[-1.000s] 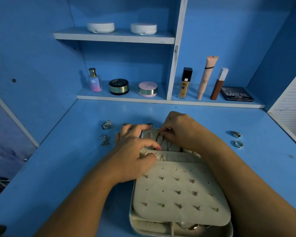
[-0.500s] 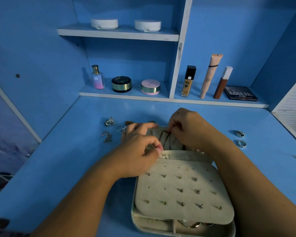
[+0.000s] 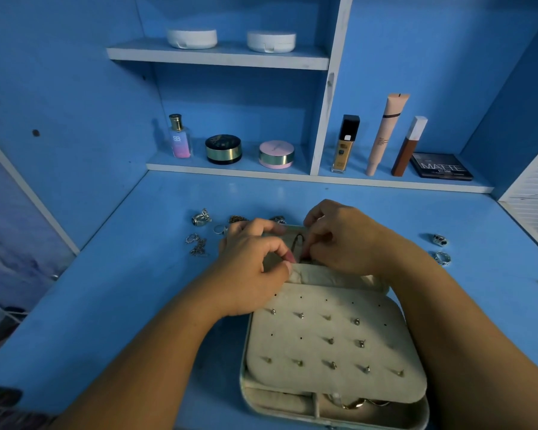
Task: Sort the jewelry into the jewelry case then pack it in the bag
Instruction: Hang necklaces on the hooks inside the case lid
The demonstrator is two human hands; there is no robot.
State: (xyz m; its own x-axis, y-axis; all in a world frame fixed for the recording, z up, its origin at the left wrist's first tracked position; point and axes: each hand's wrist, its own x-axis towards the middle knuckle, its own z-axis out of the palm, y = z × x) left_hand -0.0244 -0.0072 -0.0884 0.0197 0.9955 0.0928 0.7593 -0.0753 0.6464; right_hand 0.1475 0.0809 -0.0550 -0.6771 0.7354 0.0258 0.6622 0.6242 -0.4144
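An open beige jewelry case (image 3: 252, 395) lies on the blue desk. Its padded earring panel (image 3: 333, 346) carries several studs. At the case's far lid part, my left hand (image 3: 249, 268) pinches the edge of the fabric pocket (image 3: 320, 276) between thumb and finger. My right hand (image 3: 345, 240) pinches a thin dark necklace (image 3: 297, 242) that loops just above the pocket. Loose silver jewelry (image 3: 199, 234) lies left of the hands. Two rings (image 3: 441, 249) sit on the desk to the right. Gold pieces (image 3: 354, 404) rest in the case's near compartment.
The lower shelf at the back holds a perfume bottle (image 3: 179, 136), two round compacts (image 3: 223, 148), foundation tubes (image 3: 385, 135) and a palette (image 3: 441, 167). Two white compacts (image 3: 192, 38) sit on the upper shelf. A white louvred panel (image 3: 534, 193) stands at the right.
My left hand has shifted from resting on the pocket to pinching its edge. My right hand has drawn the dark necklace up into a visible loop over the pocket.
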